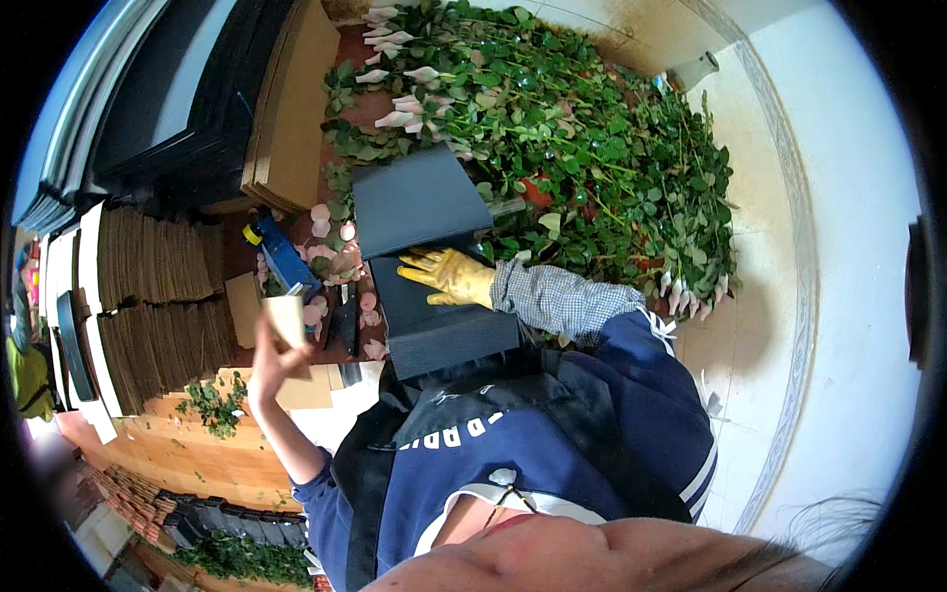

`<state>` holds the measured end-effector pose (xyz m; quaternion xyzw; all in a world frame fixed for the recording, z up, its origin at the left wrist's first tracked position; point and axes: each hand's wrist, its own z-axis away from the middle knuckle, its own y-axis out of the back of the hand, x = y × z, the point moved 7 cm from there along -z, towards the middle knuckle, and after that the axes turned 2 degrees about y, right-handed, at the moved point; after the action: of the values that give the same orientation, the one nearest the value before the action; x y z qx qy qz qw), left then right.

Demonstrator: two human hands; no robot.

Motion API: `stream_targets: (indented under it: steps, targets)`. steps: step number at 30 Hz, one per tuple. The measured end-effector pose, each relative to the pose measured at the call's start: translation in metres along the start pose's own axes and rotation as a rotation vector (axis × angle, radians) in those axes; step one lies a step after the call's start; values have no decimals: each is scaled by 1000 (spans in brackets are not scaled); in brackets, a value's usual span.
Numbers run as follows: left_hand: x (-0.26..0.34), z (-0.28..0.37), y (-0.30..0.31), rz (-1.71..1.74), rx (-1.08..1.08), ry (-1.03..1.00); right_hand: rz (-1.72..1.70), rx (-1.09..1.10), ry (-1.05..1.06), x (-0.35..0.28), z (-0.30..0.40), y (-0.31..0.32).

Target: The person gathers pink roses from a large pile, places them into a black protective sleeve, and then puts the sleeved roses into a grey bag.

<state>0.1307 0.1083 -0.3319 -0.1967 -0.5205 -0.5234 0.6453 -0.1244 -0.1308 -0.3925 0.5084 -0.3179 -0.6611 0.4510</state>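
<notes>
My right hand [447, 277], in a yellow work glove under a checked sleeve, lies palm down, fingers spread, on a dark corrugated cardboard piece [451, 337] close to my apron. A second dark corrugated panel [418, 200] lies just beyond its fingers. My bare left hand [277, 359] is raised on the left and slightly blurred, its fingers closed on a cream, card-like piece [287, 322]. Past that hand lies a blue tool with a yellow round part [285, 251], among loose pink petals [348, 263]. Beside the petals is a black flat item [344, 322].
Long-stemmed pale pink roses [562, 126] cover the far side of the red-brown surface. Brown cardboard sheets [163, 259] and black corrugated sheets [170, 89] stand stacked at left. A tiled wall [769, 244] bounds the right. Loose leaves [214, 407] lie at lower left.
</notes>
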Motion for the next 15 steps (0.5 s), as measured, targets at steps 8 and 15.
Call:
stream_targets:
  steps: [8,15]
  targets:
    - [17,-62,-178,511,-413,287,200,0,58,5,-11,-12]
    - [3,-83,-187,-270,133,-39,-233,97,-42,12,12,68]
